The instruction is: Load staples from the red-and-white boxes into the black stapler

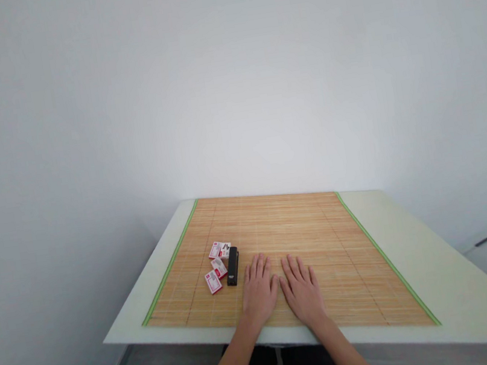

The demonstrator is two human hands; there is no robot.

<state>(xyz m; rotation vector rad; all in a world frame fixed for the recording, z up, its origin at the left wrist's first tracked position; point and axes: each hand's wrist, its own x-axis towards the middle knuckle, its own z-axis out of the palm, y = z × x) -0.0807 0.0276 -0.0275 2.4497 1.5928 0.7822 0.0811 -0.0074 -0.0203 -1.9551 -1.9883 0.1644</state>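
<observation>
My left hand (259, 290) and my right hand (302, 288) lie flat, palms down and side by side, on a bamboo mat (325, 237) with green edges. Both hands are open and hold nothing. Just left of my left hand lies a black stapler (233, 265), close to the fingertips but apart from them. Beyond the stapler are several small red and white boxes: one nearest the front (213, 282), one in the middle (219, 267), and others further back (219, 250).
The mat covers a pale table (444, 274) set against white walls at the back and left. A white cabinet with a dark handle (482, 242) stands at the right. Dark floor shows below the table's front edge.
</observation>
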